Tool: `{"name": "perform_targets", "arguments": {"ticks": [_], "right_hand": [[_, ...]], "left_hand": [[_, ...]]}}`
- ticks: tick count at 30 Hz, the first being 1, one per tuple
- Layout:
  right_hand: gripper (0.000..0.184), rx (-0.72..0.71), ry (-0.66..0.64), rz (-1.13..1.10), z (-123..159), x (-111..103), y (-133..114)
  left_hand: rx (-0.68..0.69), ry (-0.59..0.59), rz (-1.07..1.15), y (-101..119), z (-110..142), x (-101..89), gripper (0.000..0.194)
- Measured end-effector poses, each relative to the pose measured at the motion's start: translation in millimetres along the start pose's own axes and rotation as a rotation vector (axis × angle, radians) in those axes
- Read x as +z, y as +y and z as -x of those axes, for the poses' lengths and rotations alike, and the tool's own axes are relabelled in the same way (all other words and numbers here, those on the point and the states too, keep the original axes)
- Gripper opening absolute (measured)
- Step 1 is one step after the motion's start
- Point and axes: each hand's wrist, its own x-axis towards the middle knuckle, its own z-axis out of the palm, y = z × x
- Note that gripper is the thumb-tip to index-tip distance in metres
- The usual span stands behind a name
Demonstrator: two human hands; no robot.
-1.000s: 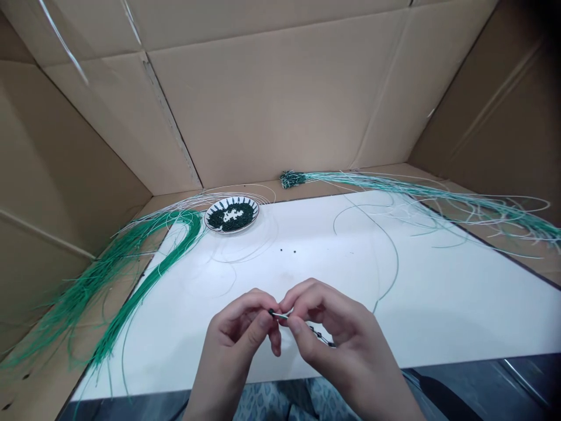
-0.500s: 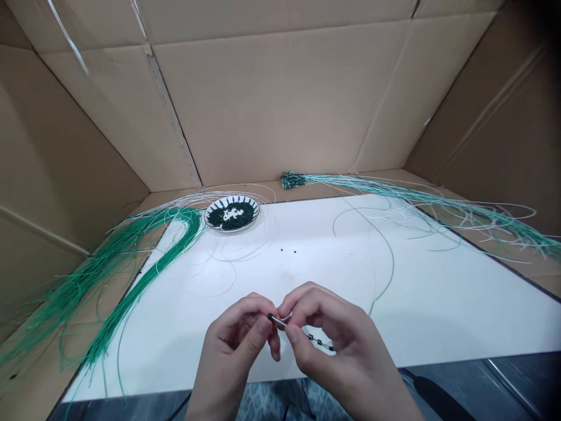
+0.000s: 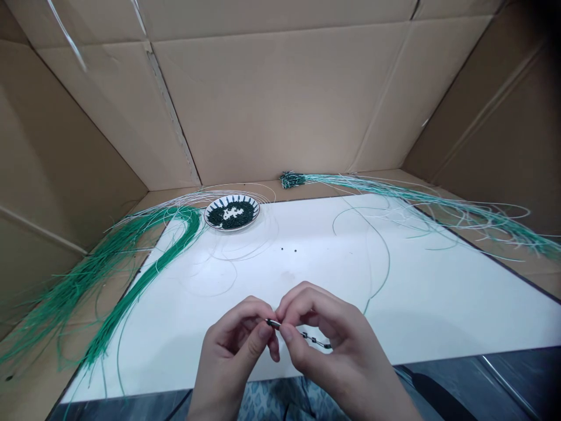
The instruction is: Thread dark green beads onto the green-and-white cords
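Note:
Near the front of the white board, my left hand (image 3: 236, 345) and my right hand (image 3: 328, 336) almost meet at the fingertips. My left thumb and forefinger pinch one end of a thin strand (image 3: 273, 323), where a small dark bead-like piece shows. Close beside it, my right thumb and forefinger grip the same strand. Beneath my right palm hangs a length of line with several black beads (image 3: 314, 340) spaced along it. Fingers partly hide the strand between the hands. A pale green line (image 3: 388, 257) curves over the board towards my right hand.
Farther back stands a patterned plate (image 3: 232, 199) holding many dark beads (image 3: 217, 217). Green strands (image 3: 144, 286) lie in a bundle at left; another bundle (image 3: 377, 186) with a beaded end (image 3: 291, 179) stretches right. Two loose beads (image 3: 295, 251) rest on the board (image 3: 438, 292). Cardboard walls (image 3: 280, 105) enclose it.
My right hand has shifted slightly left, so its fingertips are closer to my left ones and less strand shows between them. The green line has drawn slightly left as well.

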Motion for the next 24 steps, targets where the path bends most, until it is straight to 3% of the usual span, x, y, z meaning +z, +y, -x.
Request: {"name": "perform_targets", "arguments": {"ticks": [24], "right_hand": [[0.016, 0.043, 0.024, -0.057, 3, -7, 4]], "left_hand": [[0.053, -0.004, -0.031, -9, 1, 9.9, 0.022]]}}
